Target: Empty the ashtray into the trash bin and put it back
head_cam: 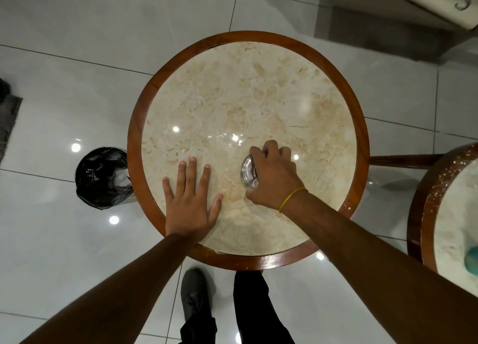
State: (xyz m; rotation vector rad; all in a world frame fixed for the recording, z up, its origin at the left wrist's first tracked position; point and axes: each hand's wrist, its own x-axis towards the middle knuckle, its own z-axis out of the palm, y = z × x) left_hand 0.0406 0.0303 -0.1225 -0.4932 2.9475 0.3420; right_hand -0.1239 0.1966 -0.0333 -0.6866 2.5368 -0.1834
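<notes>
A clear glass ashtray (248, 172) is at the near right of a round marble table (248, 90) with a brown wooden rim. My right hand (274, 174), a yellow band on its wrist, is closed over the ashtray and hides most of it; the ashtray looks tilted on its edge. My left hand (190, 201) lies flat on the marble with its fingers spread, a short way left of the ashtray and apart from it. A small trash bin (102, 178) lined with a black bag stands on the floor just left of the table, something white inside it.
A second round table (426, 214) with a teal object on it stands at the right edge. Glossy white floor tiles surround the tables. A dark mat lies at the far left. My shoe and trouser legs show under the near rim.
</notes>
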